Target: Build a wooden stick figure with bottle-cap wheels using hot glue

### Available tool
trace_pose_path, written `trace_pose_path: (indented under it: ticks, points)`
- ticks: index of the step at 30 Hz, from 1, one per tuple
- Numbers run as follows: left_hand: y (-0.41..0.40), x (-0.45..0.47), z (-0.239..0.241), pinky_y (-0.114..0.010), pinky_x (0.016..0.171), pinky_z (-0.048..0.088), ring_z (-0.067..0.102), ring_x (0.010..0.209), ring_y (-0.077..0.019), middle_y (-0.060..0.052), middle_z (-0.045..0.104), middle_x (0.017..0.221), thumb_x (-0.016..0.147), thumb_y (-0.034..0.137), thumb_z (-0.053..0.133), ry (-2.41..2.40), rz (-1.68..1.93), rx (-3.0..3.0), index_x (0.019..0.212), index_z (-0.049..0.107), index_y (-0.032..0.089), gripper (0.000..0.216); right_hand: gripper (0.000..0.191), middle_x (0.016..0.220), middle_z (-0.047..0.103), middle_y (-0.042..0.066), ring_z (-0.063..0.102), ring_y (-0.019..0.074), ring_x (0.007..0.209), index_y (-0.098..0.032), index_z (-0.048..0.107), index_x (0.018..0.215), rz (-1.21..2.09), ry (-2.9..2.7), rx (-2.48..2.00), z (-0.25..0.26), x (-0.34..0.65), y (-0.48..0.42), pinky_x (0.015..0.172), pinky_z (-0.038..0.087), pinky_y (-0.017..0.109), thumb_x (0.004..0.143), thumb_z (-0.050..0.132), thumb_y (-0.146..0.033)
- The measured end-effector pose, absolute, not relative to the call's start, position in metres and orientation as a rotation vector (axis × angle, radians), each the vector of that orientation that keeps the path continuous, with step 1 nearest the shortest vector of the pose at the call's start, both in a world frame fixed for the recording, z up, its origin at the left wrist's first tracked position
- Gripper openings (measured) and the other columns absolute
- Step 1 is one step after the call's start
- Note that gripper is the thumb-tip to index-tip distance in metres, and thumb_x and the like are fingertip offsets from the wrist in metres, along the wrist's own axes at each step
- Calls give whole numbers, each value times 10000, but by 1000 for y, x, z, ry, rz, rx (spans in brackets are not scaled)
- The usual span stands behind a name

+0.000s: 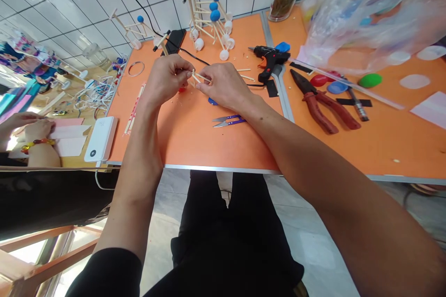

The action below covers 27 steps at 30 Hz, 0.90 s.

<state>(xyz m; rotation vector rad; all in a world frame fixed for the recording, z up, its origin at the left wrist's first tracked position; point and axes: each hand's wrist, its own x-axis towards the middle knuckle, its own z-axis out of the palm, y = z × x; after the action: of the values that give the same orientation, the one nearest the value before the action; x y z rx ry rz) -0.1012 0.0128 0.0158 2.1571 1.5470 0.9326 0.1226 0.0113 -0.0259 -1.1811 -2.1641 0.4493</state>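
Observation:
Over the orange table, my left hand (pixel 170 76) pinches one end of a few thin wooden sticks (pixel 200 77) joined near its fingertips. My right hand (pixel 223 81) has its fingers closed on the same sticks from the other side. Another wooden stick piece with black ends (pixel 162 42) rises just behind my left hand; whether the hand touches it I cannot tell. A small red thing (pixel 182 88) shows below my left fingertips. Thread snips (pixel 228 121) with purple handles lie on the table near my right wrist, and a blue piece (pixel 212 101) sits partly under that hand.
Stick frames with blue and white balls (pixel 215 15) stand by the tiled wall. A black glue gun (pixel 270 58), red-handled pliers (pixel 322 102) and a plastic bag (pixel 376 18) are on the right. A white power bank (pixel 101 139) lies left, near another person's hands (pixel 38 130).

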Motion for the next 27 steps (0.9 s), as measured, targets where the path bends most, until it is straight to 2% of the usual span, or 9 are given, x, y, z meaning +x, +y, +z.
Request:
trace_pose_path:
  ticks: [4,9,16,27]
  points:
    - [12,-100,16,-438,774,763,871,783,-298,-42,736,714,993,273,865,1524,961,2120,946,845,245,59,308,1015,837,131,778,360,1087,-268,716,922,466,-2154,-1171,-28,122,13,913,560,458,1168,772,-445]
    - [9,-99,18,-414,789,762,885,817,-287,-39,761,755,1001,252,852,1518,972,2090,960,830,239,48,301,1019,840,126,777,366,1092,-274,747,953,512,-2128,-1160,-26,123,13,949,581,472,1150,797,-496]
    - [11,-94,16,-373,819,753,875,797,-249,-13,742,743,1000,198,822,1580,997,2077,970,800,226,47,321,1000,823,109,781,351,1087,-280,664,859,526,-2097,-1140,-28,122,13,959,568,471,1126,812,-379]
    - [10,-92,16,-344,785,746,849,768,-234,-8,755,707,981,222,812,1588,1008,2093,970,806,247,28,385,956,776,111,775,360,1077,-286,608,832,523,-2118,-1157,-27,121,13,948,567,490,1149,775,-426]
